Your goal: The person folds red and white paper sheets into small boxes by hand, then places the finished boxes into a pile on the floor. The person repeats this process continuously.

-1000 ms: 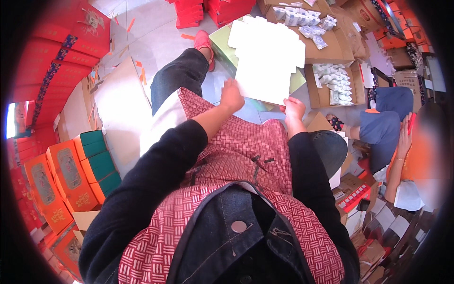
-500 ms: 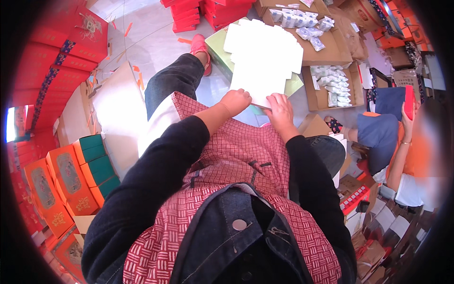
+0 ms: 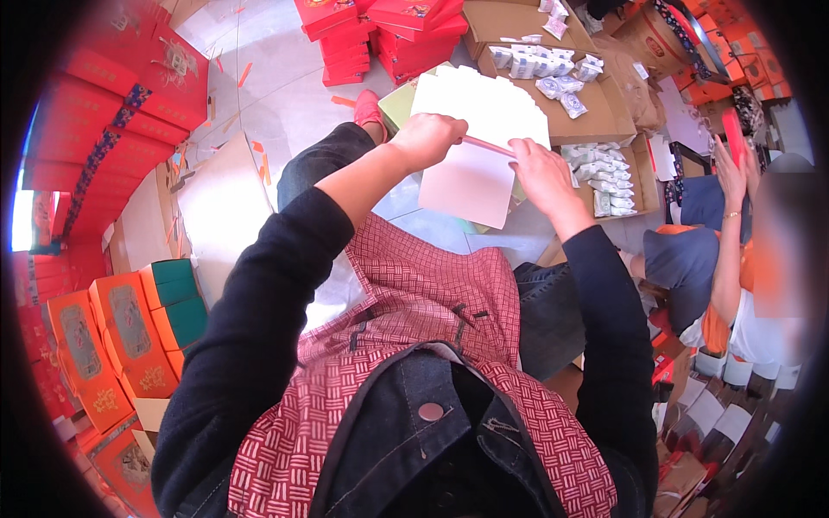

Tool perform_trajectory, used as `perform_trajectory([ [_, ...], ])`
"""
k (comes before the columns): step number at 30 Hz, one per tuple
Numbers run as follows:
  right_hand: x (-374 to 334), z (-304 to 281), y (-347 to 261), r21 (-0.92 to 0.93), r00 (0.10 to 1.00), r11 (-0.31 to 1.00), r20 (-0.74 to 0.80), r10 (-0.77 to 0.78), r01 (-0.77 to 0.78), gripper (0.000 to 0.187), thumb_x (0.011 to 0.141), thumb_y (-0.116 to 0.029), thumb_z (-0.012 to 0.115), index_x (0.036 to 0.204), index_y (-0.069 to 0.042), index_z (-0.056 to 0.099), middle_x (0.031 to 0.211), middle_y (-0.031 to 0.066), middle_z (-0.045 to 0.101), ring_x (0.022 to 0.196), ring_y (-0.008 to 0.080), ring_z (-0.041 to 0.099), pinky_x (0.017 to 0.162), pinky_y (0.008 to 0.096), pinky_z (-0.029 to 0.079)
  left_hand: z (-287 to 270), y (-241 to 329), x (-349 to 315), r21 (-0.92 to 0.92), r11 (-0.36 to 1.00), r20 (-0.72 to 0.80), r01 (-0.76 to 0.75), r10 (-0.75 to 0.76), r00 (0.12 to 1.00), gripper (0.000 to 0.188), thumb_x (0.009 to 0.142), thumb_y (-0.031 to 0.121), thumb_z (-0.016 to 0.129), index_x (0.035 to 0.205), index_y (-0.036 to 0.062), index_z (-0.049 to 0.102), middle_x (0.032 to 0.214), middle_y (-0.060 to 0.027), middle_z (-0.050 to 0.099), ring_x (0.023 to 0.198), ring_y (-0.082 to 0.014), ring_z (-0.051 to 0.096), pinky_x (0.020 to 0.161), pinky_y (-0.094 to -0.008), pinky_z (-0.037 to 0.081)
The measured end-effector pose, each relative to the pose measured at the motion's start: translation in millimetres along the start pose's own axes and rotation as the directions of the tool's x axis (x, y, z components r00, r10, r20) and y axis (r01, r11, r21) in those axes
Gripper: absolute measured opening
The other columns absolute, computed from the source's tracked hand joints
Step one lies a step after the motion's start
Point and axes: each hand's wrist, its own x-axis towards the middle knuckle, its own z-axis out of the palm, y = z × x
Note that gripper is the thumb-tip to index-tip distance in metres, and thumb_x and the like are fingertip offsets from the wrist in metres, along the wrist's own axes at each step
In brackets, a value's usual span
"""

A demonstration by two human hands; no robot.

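In front of me lies a white cardboard box blank (image 3: 479, 104) with notched edges, atop a light green box (image 3: 399, 105). My left hand (image 3: 432, 141) is closed on it near a fold with a thin red edge. At the other end of that fold, my right hand (image 3: 542, 173) grips the cardboard with thumb and fingers. Between the hands and my lap, a pale pinkish panel (image 3: 466, 186) of cardboard extends toward me from the fold. Whether panel and blank are one piece, I cannot tell.
Open cartons (image 3: 596, 112) of small white packets (image 3: 535, 62) stand at the far right. Red boxes (image 3: 406, 39) are stacked ahead, more (image 3: 129, 112) at the left, beside orange and green boxes (image 3: 177, 293). At the right a co-worker's hands (image 3: 732, 168) hold a red piece.
Both hands have moved forward from the near edge, and the fold with the pinkish panel now shows. The co-worker's arms have risen with the red piece.
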Motion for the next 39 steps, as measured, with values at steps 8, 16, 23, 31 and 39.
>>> perform_trajectory([
  [8, -19.2, 26.2, 7.1, 0.09, 0.991, 0.996, -0.131, 0.024, -0.012, 0.009, 0.079, -0.007, 0.048, 0.087, -0.006, 0.051, 0.082, 0.011, 0.061, 0.078, 0.0283, 0.062, 0.069, 0.0394, 0.049, 3.1, 21.1, -22.0, -0.967, 0.11, 0.133, 0.231, -0.555, 0.821, 0.055, 0.089, 0.024, 0.054, 0.137, 0.0094, 0.032, 0.142, -0.0121, 0.034, 0.129, -0.0323, 0.033, 0.104, -0.0531, 0.024],
  [16, -49.1, 47.1, -13.7, 0.273, 0.985, 0.96, -0.134, 0.106, -0.066, 0.025, 0.088, -0.028, 0.053, 0.101, -0.006, 0.054, 0.083, 0.0118, 0.061, 0.083, 0.0273, 0.061, 0.066, 0.0401, 0.048, 89.7, -13.0, -31.5, -0.822, -0.467, 0.53, 0.326, -0.417, 0.738, 0.048, 0.085, -0.006, 0.04, 0.131, -0.0079, 0.028, 0.125, -0.023, 0.046, 0.109, -0.0375, 0.053, 0.092, -0.0506, 0.046],
  [23, -57.4, 103.4, -9.5, 0.655, 0.488, -0.556, 0.754, 0.44, -0.511, 0.032, 0.089, -0.015, 0.048, 0.114, 0.004, 0.052, 0.104, 0.0163, 0.061, 0.088, 0.0282, 0.062, 0.072, 0.0428, 0.052, 88.2, -10.3, -46.8, -0.785, -0.396, 0.617, 0.477, -0.431, 0.658, 0.047, 0.085, 0.002, 0.047, 0.129, -0.0076, 0.033, 0.118, -0.0232, 0.051, 0.098, -0.0345, 0.06, 0.079, -0.0466, 0.054],
  [31, -76.6, 144.7, -15.6, 0.745, 0.513, -0.49, 0.667, 0.54, -0.453, 0.031, 0.087, -0.007, 0.051, 0.114, 0.008, 0.051, 0.101, 0.0172, 0.061, 0.086, 0.0277, 0.063, 0.072, 0.0391, 0.051, 98.1, -3.9, -45.3, -0.696, -0.208, 0.696, 0.688, -0.433, 0.573, 0.044, 0.087, 0.014, 0.055, 0.122, -0.0101, 0.042, 0.113, -0.0223, 0.057, 0.092, -0.032, 0.063, 0.075, -0.0398, 0.055],
  [39, -87.1, 136.3, -25.4, 0.662, 0.558, -0.63, 0.726, 0.403, -0.407, 0.027, 0.092, -0.011, 0.047, 0.115, 0.003, 0.049, 0.109, 0.014, 0.057, 0.095, 0.0242, 0.058, 0.08, 0.0367, 0.048, 108.2, -9.3, -34.1, -0.796, -0.33, 0.602, 0.507, -0.352, 0.717, 0.043, 0.086, 0.004, 0.055, 0.125, -0.0073, 0.042, 0.116, -0.0206, 0.056, 0.101, -0.0307, 0.06, 0.087, -0.0403, 0.05],
])
